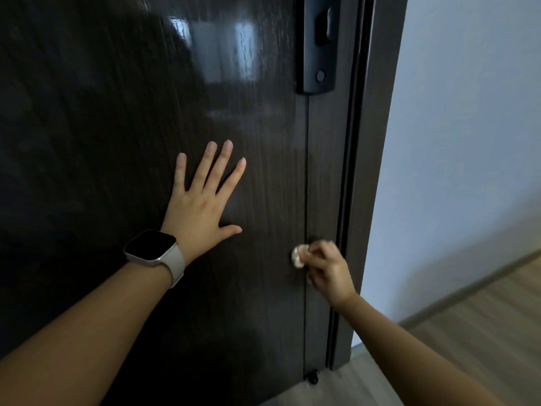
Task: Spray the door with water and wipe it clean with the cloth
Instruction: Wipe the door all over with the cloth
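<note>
A dark, glossy wood-grain door point(117, 112) fills most of the view; fine droplets streak its upper part near the reflections. My left hand point(202, 200) lies flat on the door with fingers spread, a watch on its wrist. My right hand point(325, 268) is curled round a small bunched whitish cloth point(298, 256) and presses it against the door near its right edge, low down. No spray bottle is in view.
A black lock plate point(317, 45) is mounted at the door's upper right. The dark door frame point(366, 171) runs beside it, then a pale wall point(468, 112). Wooden floor point(483, 332) and a skirting board lie at the lower right. A small black stopper point(311, 376) sits at the door's foot.
</note>
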### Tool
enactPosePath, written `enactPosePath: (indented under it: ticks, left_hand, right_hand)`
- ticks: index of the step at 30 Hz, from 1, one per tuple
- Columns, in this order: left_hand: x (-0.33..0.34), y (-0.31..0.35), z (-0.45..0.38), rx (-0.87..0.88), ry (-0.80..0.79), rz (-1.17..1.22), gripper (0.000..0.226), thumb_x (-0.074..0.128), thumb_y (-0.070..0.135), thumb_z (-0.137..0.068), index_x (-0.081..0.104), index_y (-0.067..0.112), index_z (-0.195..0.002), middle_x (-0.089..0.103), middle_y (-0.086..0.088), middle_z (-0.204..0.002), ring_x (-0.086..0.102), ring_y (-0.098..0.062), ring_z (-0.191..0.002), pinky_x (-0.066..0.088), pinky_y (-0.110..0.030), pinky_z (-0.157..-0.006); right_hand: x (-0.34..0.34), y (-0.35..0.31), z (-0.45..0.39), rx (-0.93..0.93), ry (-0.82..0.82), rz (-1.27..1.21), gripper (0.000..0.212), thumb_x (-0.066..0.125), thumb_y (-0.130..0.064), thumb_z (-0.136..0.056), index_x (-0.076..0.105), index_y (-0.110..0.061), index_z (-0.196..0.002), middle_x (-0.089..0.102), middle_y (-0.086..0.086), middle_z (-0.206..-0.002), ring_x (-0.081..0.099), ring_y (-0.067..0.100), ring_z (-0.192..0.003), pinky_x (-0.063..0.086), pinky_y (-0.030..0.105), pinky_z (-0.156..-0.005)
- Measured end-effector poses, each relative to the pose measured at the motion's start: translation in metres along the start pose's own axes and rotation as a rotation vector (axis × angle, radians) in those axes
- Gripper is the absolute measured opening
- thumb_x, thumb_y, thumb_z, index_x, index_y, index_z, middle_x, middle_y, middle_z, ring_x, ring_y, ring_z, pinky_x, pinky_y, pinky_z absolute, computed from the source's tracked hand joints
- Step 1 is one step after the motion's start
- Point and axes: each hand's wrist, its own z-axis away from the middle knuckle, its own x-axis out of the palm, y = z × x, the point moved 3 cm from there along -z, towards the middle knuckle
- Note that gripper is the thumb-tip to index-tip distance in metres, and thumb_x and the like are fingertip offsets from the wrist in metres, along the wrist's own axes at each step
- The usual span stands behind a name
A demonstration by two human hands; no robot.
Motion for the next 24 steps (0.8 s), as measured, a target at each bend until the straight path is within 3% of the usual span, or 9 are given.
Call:
enactPosePath:
  ticks: [2,4,7,10,14,16,19,21,24]
  left_hand:
    - [-0.003,-0.001,0.0,-0.006,-0.018,0.001,0.131,0.075,0.069,-0.065,-0.008,0.023,-0.155,-0.018,-0.012,-0.163,-0.014,-0.032,-0.151,-0.02,-0.055,-0.115]
    - [-0.009,0.0,0.0,-0.023,-0.003,0.038,0.123,0.077,0.062,-0.067,0.003,0.022,-0.156,-0.011,-0.012,-0.165,-0.009,-0.031,-0.152,-0.017,-0.055,-0.116]
    - [-0.025,0.007,-0.01,-0.03,0.08,0.112,0.107,0.079,0.05,-0.071,0.021,0.022,-0.155,0.004,-0.01,-0.165,0.006,-0.029,-0.151,-0.006,-0.057,-0.118]
    - [-0.044,0.012,-0.043,0.015,0.171,0.116,0.102,0.076,0.048,-0.075,0.021,0.021,-0.156,0.006,-0.01,-0.165,0.006,-0.028,-0.151,-0.001,-0.057,-0.119]
    - [-0.049,0.012,-0.091,-0.035,0.149,0.134,0.111,0.072,0.06,-0.075,0.01,0.018,-0.158,-0.009,-0.01,-0.165,-0.009,-0.027,-0.152,-0.016,-0.055,-0.116]
    - [-0.042,0.014,-0.098,-0.059,0.132,0.102,0.116,0.068,0.067,-0.074,0.004,0.019,-0.158,-0.014,-0.01,-0.164,-0.014,-0.028,-0.151,-0.021,-0.055,-0.113]
    - [-0.036,0.016,-0.096,-0.056,0.173,0.077,0.117,0.066,0.068,-0.073,0.004,0.018,-0.158,-0.012,-0.011,-0.165,-0.012,-0.03,-0.151,-0.019,-0.056,-0.113]
    - [-0.035,0.016,-0.095,-0.048,0.2,0.067,0.116,0.066,0.068,-0.073,0.005,0.018,-0.159,-0.01,-0.012,-0.165,-0.01,-0.031,-0.151,-0.018,-0.057,-0.113]
    - [-0.035,0.017,-0.095,-0.048,0.212,0.063,0.116,0.065,0.068,-0.073,0.006,0.018,-0.159,-0.009,-0.012,-0.165,-0.008,-0.032,-0.152,-0.018,-0.057,-0.113]
  right_hand:
    - [-0.006,0.002,0.013,-0.079,-0.1,-0.009,0.036,0.071,0.005,-0.08,0.074,-0.018,-0.107,0.05,-0.008,-0.101,0.049,0.009,-0.092,0.041,0.017,-0.078]
    - [-0.028,0.001,0.0,-0.08,-0.095,-0.028,0.039,0.072,0.005,-0.08,0.073,-0.021,-0.11,0.052,-0.006,-0.103,0.052,0.011,-0.094,0.042,0.015,-0.078]
    - [-0.079,-0.007,-0.053,-0.116,0.042,0.02,0.034,0.069,0.003,-0.084,0.074,-0.017,-0.111,0.056,0.002,-0.104,0.055,0.016,-0.096,0.037,0.01,-0.086]
    - [-0.128,-0.018,-0.126,-0.137,0.179,0.069,0.031,0.067,0.001,-0.087,0.073,-0.016,-0.112,0.056,0.007,-0.103,0.056,0.019,-0.094,0.038,0.01,-0.084]
    - [-0.161,-0.029,-0.208,-0.116,0.415,0.041,0.028,0.061,-0.008,-0.094,0.069,-0.017,-0.119,0.048,-0.002,-0.103,0.058,0.021,-0.081,0.05,0.017,-0.062]
    - [-0.155,-0.028,-0.221,-0.097,0.467,0.044,0.029,0.061,-0.009,-0.095,0.067,-0.017,-0.122,0.048,-0.001,-0.105,0.057,0.02,-0.087,0.053,0.024,-0.068]
    - [-0.124,-0.014,-0.199,-0.075,0.467,0.116,0.046,0.06,0.007,-0.084,0.064,-0.012,-0.126,0.05,0.01,-0.111,0.048,0.021,-0.1,0.047,0.028,-0.086]
    - [-0.095,-0.002,-0.161,-0.089,0.422,0.127,0.064,0.056,0.016,-0.072,0.06,-0.008,-0.131,0.046,0.009,-0.116,0.047,0.024,-0.102,0.044,0.029,-0.087]
    - [-0.059,0.015,-0.088,-0.111,0.271,0.098,0.067,0.059,0.015,-0.075,0.057,-0.015,-0.135,0.047,-0.001,-0.115,0.053,0.023,-0.1,0.05,0.033,-0.081]
